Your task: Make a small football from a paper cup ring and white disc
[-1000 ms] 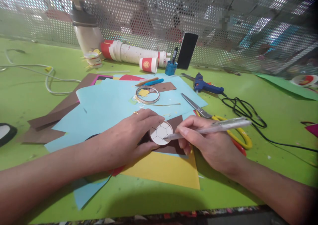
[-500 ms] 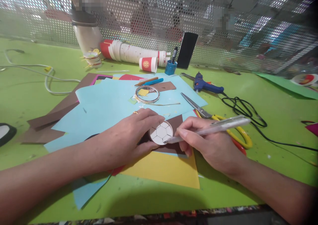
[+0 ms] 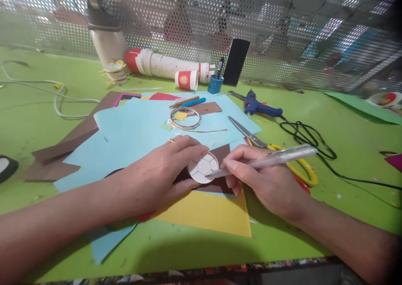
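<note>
A small white disc (image 3: 204,167) carries black lines in a soccer-ball pattern. Thumb and fingers of my left hand (image 3: 171,167) grip its left edge from both sides. In my right hand (image 3: 254,174) is a pen with a clear barrel (image 3: 282,155), its dark tip touching the lower part of the disc. Brown paper (image 3: 222,184) lies under the disc, with yellow paper (image 3: 207,213) in front of it. Scissors (image 3: 246,132) with yellow handles lie behind my right hand, which partly hides them.
Light blue paper (image 3: 132,130) covers the middle, with a tape roll (image 3: 185,126) and a blue pen (image 3: 194,102) on it. A blue glue gun (image 3: 260,107) with a black cord rests at right. Stacked paper cups (image 3: 169,65) and a phone (image 3: 237,63) stand before the perforated screen.
The pen tip has shifted very slightly left and up on the disc. Both hands otherwise keep their places, and the whole view has moved a little.
</note>
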The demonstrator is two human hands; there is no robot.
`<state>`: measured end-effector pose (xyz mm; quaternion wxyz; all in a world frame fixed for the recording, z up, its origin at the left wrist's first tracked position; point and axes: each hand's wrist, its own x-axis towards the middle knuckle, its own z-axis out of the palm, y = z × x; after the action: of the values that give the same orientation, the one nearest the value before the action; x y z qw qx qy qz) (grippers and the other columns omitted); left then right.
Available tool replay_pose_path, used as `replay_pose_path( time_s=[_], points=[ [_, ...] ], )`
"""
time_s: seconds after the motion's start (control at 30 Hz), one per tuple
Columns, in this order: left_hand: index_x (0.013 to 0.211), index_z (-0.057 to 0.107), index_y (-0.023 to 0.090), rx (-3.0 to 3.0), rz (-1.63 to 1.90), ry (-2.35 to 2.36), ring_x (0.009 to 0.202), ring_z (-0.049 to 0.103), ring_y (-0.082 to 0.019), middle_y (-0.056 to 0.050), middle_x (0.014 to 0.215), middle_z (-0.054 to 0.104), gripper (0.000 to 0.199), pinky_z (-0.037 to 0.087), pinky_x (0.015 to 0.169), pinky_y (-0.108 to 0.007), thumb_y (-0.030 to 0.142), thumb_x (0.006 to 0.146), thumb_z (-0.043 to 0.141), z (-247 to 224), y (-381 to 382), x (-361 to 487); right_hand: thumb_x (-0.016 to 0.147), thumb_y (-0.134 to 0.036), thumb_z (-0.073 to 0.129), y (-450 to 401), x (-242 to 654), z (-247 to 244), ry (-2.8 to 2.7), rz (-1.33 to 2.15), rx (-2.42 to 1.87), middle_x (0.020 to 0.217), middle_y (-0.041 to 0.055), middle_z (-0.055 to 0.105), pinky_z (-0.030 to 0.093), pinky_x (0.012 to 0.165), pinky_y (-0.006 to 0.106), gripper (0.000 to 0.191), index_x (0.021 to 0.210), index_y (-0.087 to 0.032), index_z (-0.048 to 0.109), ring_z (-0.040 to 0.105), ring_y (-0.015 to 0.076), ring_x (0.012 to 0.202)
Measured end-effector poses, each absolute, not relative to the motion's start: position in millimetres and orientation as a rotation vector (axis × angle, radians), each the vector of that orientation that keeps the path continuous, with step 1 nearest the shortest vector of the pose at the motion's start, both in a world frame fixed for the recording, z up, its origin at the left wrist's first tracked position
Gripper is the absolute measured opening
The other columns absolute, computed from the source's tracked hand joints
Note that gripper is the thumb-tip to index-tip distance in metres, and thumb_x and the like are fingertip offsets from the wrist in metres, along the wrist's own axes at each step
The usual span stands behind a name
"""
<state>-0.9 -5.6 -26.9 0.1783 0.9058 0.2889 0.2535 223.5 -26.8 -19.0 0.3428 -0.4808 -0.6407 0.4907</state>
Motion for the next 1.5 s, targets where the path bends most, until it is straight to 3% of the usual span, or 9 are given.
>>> replay_pose_path(
  time_s=[1.5],
  points=[
    [0.121, 0.053, 0.015, 2.692, 0.785, 0.785, 0.107, 0.059, -0.02, -0.012, 0.119, 0.06, 0.026, 0.052, 0.091, -0.034, 0.022, 0.096, 0.054, -27.5, -9.6, 0.1, 0.091, -0.023, 0.057, -31.8, 226.5, -15.9, -1.803, 1.199, -1.281, 0.06, -0.0042, 0.062, 0.047, 0.053, 0.019, 0.02, 0.071, -0.02, 0.058, 0.056, 0.0079, 0.053]
  ],
)
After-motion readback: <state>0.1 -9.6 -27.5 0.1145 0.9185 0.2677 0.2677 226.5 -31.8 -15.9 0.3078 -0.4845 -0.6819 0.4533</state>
